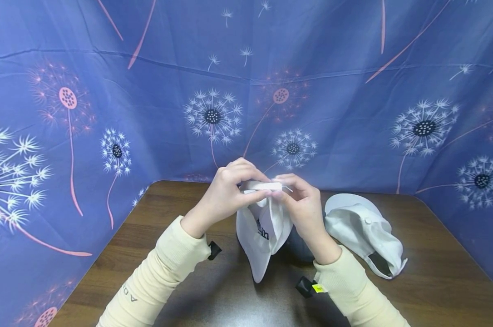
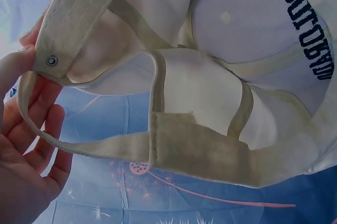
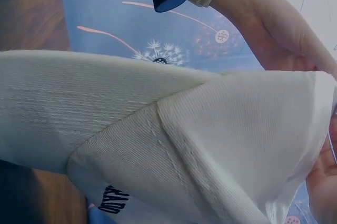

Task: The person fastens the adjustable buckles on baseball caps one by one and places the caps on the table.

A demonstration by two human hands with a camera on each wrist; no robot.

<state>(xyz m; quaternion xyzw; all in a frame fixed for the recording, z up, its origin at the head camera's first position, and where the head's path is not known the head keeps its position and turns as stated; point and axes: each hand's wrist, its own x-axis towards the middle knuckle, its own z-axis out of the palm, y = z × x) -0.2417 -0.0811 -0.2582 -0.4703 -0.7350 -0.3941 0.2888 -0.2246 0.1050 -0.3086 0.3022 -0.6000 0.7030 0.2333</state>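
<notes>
Between both hands, above the table, is a white baseball cap with dark lettering, its brim pointing down towards me. My left hand pinches the back edge of the cap between thumb and fingers. Opposite it, my right hand pinches the other end of that white edge, thumb below and fingers above. The left wrist view shows the cap's inside, a metal eyelet and a looped back strap. In the right wrist view, the cap's outer fabric covers much of the fingers.
A second white cap lies on the brown table to the right, its back opening towards me. Something dark and rounded sits behind my right wrist, partly hidden. A blue dandelion-print cloth hangs around the table.
</notes>
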